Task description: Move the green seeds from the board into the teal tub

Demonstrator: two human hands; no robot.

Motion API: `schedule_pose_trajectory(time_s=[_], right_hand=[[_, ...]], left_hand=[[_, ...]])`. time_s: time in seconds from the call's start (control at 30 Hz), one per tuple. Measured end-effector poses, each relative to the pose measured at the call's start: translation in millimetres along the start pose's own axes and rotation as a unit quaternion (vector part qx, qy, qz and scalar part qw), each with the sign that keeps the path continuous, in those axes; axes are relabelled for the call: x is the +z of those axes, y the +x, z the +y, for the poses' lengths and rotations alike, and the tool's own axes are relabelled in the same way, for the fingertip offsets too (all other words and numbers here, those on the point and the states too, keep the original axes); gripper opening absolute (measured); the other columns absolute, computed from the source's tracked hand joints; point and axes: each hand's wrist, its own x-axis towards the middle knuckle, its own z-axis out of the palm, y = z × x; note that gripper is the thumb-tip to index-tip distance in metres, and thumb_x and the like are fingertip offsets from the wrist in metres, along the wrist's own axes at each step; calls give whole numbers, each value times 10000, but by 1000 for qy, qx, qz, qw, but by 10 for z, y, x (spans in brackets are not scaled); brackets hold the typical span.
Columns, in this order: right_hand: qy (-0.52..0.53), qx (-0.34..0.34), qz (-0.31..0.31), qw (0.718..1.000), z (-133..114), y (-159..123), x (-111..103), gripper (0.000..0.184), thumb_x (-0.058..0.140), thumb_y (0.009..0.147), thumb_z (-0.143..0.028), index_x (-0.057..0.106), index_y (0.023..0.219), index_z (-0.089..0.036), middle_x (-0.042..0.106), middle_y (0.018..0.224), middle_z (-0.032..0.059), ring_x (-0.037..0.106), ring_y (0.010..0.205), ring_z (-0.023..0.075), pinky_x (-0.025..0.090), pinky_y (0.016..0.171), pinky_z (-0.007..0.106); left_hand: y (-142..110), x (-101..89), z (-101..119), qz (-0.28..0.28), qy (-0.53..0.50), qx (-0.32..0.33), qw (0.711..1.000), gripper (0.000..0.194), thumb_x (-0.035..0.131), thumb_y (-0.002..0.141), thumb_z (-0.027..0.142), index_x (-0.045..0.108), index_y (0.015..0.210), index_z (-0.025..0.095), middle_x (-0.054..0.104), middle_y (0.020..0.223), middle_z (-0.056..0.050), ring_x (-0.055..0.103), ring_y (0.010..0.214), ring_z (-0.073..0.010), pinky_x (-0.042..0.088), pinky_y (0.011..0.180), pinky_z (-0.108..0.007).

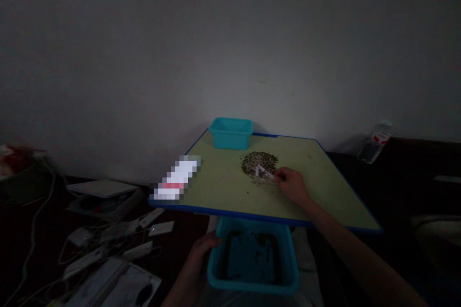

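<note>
My left hand (202, 253) grips the left rim of a blue plastic basin (254, 285), which sits on my lap below the table's front edge. Dark bits cling to the basin's bottom and inner sides. On the table, my right hand (290, 184) is closed, its fingertips pinching a pale slender piece (268, 174) at the near right edge of a heap of small dark and pale grains (256, 159). What the pale piece is, I cannot make out. A few pale grains (225, 176) lie scattered left of the heap.
Another blue basin (231, 140) stands at the table's back left. A phone-like slab (175, 178), blurred out, lies at the left edge of the blue-rimmed table (212, 199). Power strips (161, 228) and cables clutter the floor at left. A clear bottle (376, 144) is at right.
</note>
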Motion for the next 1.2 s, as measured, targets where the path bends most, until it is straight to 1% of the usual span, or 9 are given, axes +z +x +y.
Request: schedule_pose_trajectory(time_s=[0.17,0.3,0.4,0.53,0.63,0.8,0.97,1.03,1.2], right_hand=[[-1,-11,-2,1000,-16,-11,3,149,496,717,-186,640,753,-194,644,734,19,552,681,142,357,647,229],[-1,-17,4,1000,-20,-13,13,144,492,719,-183,632,754,-188,641,736,22,549,682,144,355,633,229],[-2,-31,6,999,-26,-12,20,151,487,718,-169,630,762,-187,639,746,21,548,686,142,351,633,229],[0,-37,14,999,-28,-12,20,161,486,707,-147,634,755,-188,640,754,19,548,695,141,348,636,229],[1,-17,23,1000,-18,-7,16,148,495,704,-158,633,747,-189,641,743,20,549,682,143,350,623,231],[12,1,35,999,7,8,2,138,508,704,-187,637,754,-191,639,727,23,545,652,142,361,615,234],[14,1,47,999,24,17,-4,144,500,707,-193,637,752,-192,633,714,21,536,636,139,358,606,237],[12,-1,47,999,28,17,3,143,497,707,-191,634,749,-191,632,719,23,534,638,139,355,601,237],[13,-8,49,999,34,14,18,143,494,712,-187,630,756,-196,633,725,16,535,646,135,357,617,237]], left_hand=[[22,-16,-13,-13,-10,2,1000,199,565,700,200,670,856,136,725,738,-53,646,694,-214,474,659,-319],[2,38,26,11,0,-6,1000,215,592,661,204,680,844,134,733,713,-65,655,666,-243,484,630,-345],[-23,55,49,33,1,-6,999,203,618,638,208,688,820,153,737,731,-46,659,697,-236,487,649,-327],[-29,44,40,-3,3,-5,1000,233,594,675,215,676,887,164,739,784,-47,657,757,-233,476,690,-318],[-18,31,25,-17,1,-10,1000,230,578,694,230,671,892,157,737,769,-50,657,743,-239,475,679,-325],[-28,56,36,24,6,-9,1000,204,606,649,210,683,834,174,737,755,-35,656,719,-236,479,674,-329],[-58,125,60,24,3,0,1000,179,564,673,207,686,794,153,724,681,-42,649,653,-224,475,652,-329],[-51,119,59,5,6,7,1000,174,551,690,193,685,787,142,718,668,-46,640,633,-210,472,641,-315],[-9,40,32,-43,1,0,999,251,527,730,198,666,929,132,726,739,-72,635,663,-213,471,663,-332]])
